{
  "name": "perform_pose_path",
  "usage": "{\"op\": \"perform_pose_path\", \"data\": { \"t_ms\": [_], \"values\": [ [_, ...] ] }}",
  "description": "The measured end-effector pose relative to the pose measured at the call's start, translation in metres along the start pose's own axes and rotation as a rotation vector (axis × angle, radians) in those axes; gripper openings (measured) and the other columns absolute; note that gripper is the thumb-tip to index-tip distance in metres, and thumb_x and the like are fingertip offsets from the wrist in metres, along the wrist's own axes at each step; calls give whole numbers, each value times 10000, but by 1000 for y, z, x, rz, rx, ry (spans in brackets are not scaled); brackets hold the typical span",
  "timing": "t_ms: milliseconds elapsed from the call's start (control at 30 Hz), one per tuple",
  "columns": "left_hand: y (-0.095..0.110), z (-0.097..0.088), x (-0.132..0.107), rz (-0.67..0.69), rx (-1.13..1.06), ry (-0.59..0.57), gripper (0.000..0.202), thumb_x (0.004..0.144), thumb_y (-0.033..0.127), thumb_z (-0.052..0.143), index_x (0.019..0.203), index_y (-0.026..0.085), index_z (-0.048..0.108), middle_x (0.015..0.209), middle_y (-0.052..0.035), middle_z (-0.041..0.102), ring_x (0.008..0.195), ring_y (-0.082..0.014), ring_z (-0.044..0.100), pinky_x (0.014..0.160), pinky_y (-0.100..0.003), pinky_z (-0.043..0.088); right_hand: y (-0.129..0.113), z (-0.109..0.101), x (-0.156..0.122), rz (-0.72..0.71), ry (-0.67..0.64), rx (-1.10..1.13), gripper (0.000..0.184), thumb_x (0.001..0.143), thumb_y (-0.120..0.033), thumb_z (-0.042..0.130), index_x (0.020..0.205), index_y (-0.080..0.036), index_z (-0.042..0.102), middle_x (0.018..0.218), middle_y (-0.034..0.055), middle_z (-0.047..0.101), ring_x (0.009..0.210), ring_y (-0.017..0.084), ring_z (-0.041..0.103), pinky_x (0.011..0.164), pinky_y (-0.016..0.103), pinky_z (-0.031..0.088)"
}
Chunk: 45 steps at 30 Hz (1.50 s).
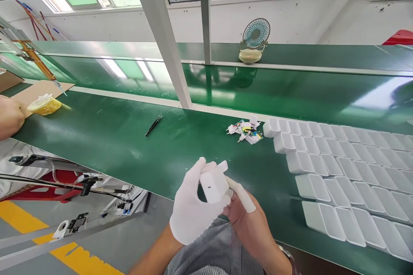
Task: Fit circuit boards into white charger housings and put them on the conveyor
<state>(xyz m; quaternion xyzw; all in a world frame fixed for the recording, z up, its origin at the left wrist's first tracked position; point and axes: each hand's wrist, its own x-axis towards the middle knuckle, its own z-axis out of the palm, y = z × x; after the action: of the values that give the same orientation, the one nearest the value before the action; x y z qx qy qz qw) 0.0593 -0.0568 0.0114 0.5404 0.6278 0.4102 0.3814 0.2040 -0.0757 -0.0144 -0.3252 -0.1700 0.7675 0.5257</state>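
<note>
A white plastic charger case (214,185) with a small dark slot in its face sits between my two hands above the near edge of the bench. My left hand (190,208), in a white glove, grips it from the left with thumb and fingers. A flat white piece (222,166) sticks up at its top right corner; whether it is joined to the case I cannot tell. My right hand (247,212), with white covers on some fingers, closes on the case's right side. Its inner fingertips are partly hidden. Beyond lies a pile of small circuit boards and white plug parts (247,129).
Rows of open white cases (332,163) cover the bench's right side. Black tweezers (153,125) lie left of centre. At far left are a co-worker's hand (11,116), a yellow-white bundle (45,105) and a dispensing syringe (41,66). A small fan (254,41) stands behind.
</note>
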Motion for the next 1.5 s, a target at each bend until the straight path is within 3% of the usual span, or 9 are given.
{"op": "perform_pose_path", "data": {
  "t_ms": [200,367,667,833,1167,1500],
  "values": [
    [9,10,-5,246,227,-35,896,723,218,802,1502,258,361,1365,-102,654,1237,-318,636,971,-444,553,-1,4,-2,119,137,127,275,929,-457,667,1040,-222,756,915,31,729,814,181,644,723,297,527],
    [8,11,-3,362,307,-62,846,778,186,742,1500,253,306,1320,-90,688,1164,-283,673,914,-422,560,-2,5,-2,165,146,120,353,909,-495,680,1090,-199,746,970,60,751,872,228,687,728,328,535],
    [10,10,-2,284,340,-114,752,751,208,742,1429,276,423,1279,-56,701,1052,-260,690,859,-395,560,3,4,-2,176,191,131,256,879,-459,723,943,-212,728,932,20,754,847,218,688,695,302,515],
    [18,7,-1,217,390,-226,685,736,177,708,1382,294,514,1051,-22,736,859,-223,666,747,-361,550,5,0,-1,194,214,112,252,859,-450,736,930,-208,725,902,13,748,796,207,674,662,292,495],
    [17,6,-2,417,509,-227,762,690,115,652,1417,283,499,756,29,676,693,-199,592,676,-326,504,3,0,-2,181,175,-21,329,918,-465,629,818,-184,767,760,57,731,746,215,656,640,301,491],
    [13,5,-1,381,430,-263,772,731,163,719,1445,315,468,838,16,696,750,-206,618,740,-344,519,2,-2,-1,170,184,-46,385,894,-537,653,925,-171,766,849,70,747,721,204,651,692,336,533]
  ]
}}
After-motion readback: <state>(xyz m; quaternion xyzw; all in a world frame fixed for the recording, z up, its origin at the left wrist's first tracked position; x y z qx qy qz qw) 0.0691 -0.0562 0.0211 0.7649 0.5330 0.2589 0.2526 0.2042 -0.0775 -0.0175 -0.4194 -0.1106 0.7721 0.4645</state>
